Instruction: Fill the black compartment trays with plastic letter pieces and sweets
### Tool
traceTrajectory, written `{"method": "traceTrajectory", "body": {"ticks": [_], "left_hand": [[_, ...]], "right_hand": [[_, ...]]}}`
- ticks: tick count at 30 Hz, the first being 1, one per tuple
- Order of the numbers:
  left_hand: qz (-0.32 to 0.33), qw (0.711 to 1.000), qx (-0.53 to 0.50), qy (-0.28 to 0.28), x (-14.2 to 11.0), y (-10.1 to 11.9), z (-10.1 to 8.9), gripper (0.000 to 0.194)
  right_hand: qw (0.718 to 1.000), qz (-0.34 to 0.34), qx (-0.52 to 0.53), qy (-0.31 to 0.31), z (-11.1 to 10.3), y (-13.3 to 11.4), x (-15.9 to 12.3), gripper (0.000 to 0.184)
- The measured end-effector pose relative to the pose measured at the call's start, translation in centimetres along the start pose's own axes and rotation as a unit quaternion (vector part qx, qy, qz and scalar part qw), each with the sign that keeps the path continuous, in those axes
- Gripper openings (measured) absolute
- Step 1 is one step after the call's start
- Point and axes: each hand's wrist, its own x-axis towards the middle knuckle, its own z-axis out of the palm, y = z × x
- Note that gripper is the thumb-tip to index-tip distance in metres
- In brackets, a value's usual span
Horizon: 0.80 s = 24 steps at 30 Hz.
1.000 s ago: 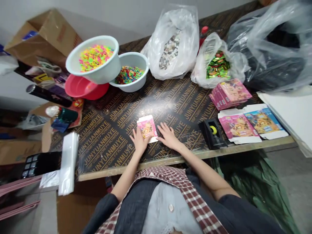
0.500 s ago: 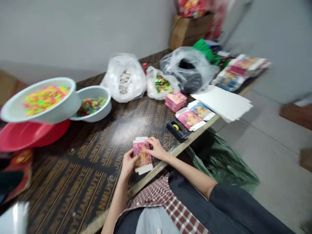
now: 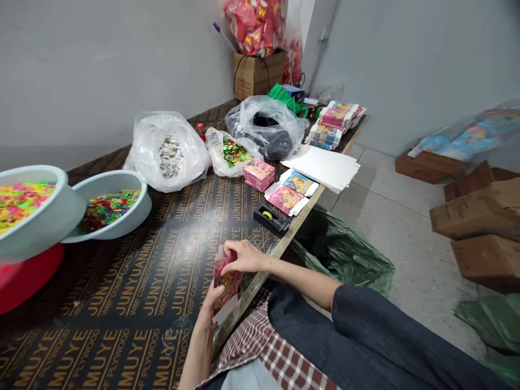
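Observation:
A small pink printed carton [image 3: 226, 284] stands tilted up at the near edge of the dark plywood table [image 3: 162, 254]. My left hand [image 3: 211, 303] grips it from below and behind. My right hand [image 3: 244, 257] closes over its top edge. A black tape dispenser [image 3: 271, 219] lies just beyond my right hand. Flat pink and blue cartons [image 3: 290, 192] and a stack of pink ones [image 3: 258, 174] lie farther along the table edge.
Two white bowls of coloured bits [image 3: 106, 210] and a red basin [image 3: 24, 276] sit at the left. Plastic bags [image 3: 167, 151] and white sheets [image 3: 323, 165] are at the back. A green bag [image 3: 345, 254] hangs by the table; brown boxes [image 3: 479, 227] stand on the floor.
The pink carton went from lying flat under both hands to being lifted and held upright at the table edge. The view swung to the right, showing the floor and boxes.

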Motion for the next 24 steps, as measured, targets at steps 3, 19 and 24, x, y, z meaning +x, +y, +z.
{"method": "traceTrajectory", "body": {"ticks": [3,19,24], "left_hand": [[0.033,0.999,0.013,-0.033,0.1,0.4,0.2,0.063],[0.090,0.989,0.109,0.041,0.7,3.0,-0.7,0.047],[0.146,0.969,0.173,0.099,2.2,3.1,-1.6,0.036]], "right_hand": [[0.992,0.008,0.118,-0.049,-0.6,0.3,0.1,0.061],[0.939,0.098,0.293,-0.153,0.3,2.9,0.3,0.061],[0.951,0.132,0.273,-0.060,0.8,4.1,0.4,0.070]]}}
